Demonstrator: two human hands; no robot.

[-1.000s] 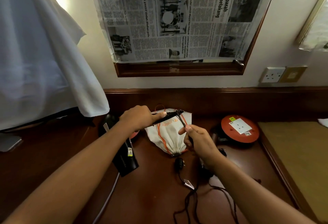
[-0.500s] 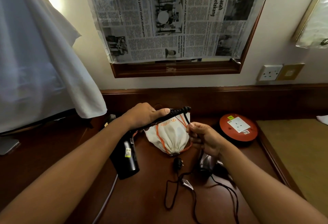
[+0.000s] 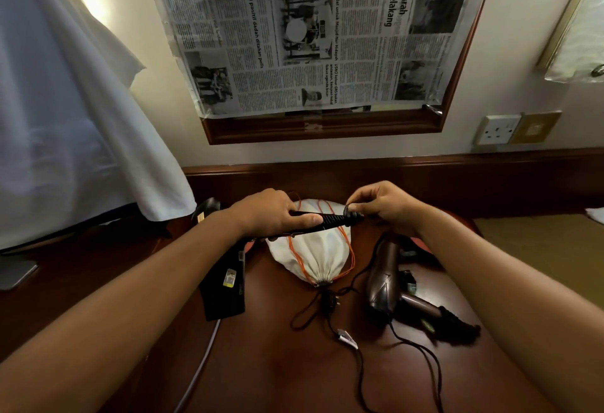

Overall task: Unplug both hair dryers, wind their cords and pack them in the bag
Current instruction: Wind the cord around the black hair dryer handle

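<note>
Two hair dryers: a black hair dryer [image 3: 222,285] near the desk's [image 3: 277,376] left edge, a brown hair dryer [image 3: 384,278] toward its right edge. One white drawstring bag [image 3: 318,259] near the back edge. Two hands: left hand [image 3: 274,216], right hand [image 3: 382,205]. One wall socket [image 3: 497,129]. One newspaper sheet [image 3: 310,33].

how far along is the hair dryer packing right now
Done: the wall socket has nothing plugged in and a loose plug lies on the desk. In hand: the left hand grips the black dryer by its handle while the right hand winds cord at its end. Left: the brown dryer lies with its cord loose, and the white bag is still drawn shut.
</note>
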